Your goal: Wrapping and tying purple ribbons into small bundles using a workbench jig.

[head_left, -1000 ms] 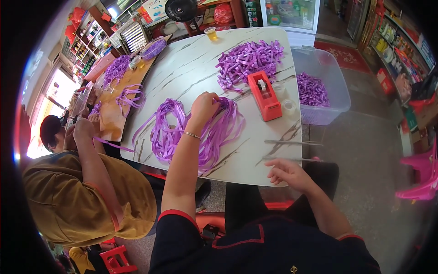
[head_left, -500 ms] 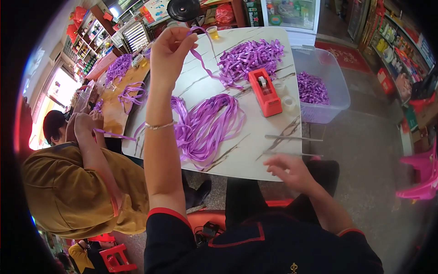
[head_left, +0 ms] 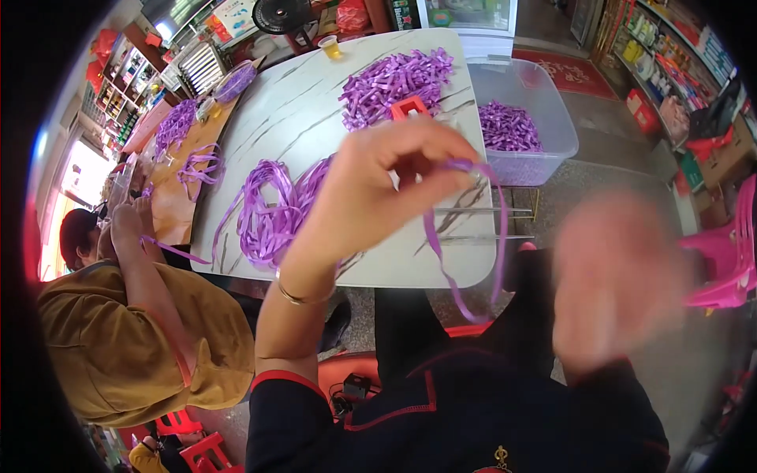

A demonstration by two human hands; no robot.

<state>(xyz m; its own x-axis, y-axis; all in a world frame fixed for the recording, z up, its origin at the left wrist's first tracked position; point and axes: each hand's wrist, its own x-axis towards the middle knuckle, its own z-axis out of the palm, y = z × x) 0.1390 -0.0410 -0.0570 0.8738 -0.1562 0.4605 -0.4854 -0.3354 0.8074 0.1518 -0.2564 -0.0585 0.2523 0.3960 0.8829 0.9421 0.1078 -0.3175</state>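
My left hand is raised over the near right part of the marble-patterned table, thumb and fingers pinched on a strip of purple ribbon. The strip hangs from them in a long loop past the table's front edge. My right hand is off to the right of the table, too smeared by motion to show its fingers. A loose bundle of long purple ribbons lies left of my left wrist. Beyond my left hand is a red tape dispenser, mostly hidden, beside a heap of short purple ribbon pieces.
Two thin metal rods jut past the table's right edge. A clear plastic bin with purple pieces stands beyond that edge. A cup of yellow liquid is at the back. At left, a person in brown handles purple ribbon.
My left hand has come nearer and to the right, bringing the ribbon strip away from the heap. My right hand has moved right from the table's front edge.
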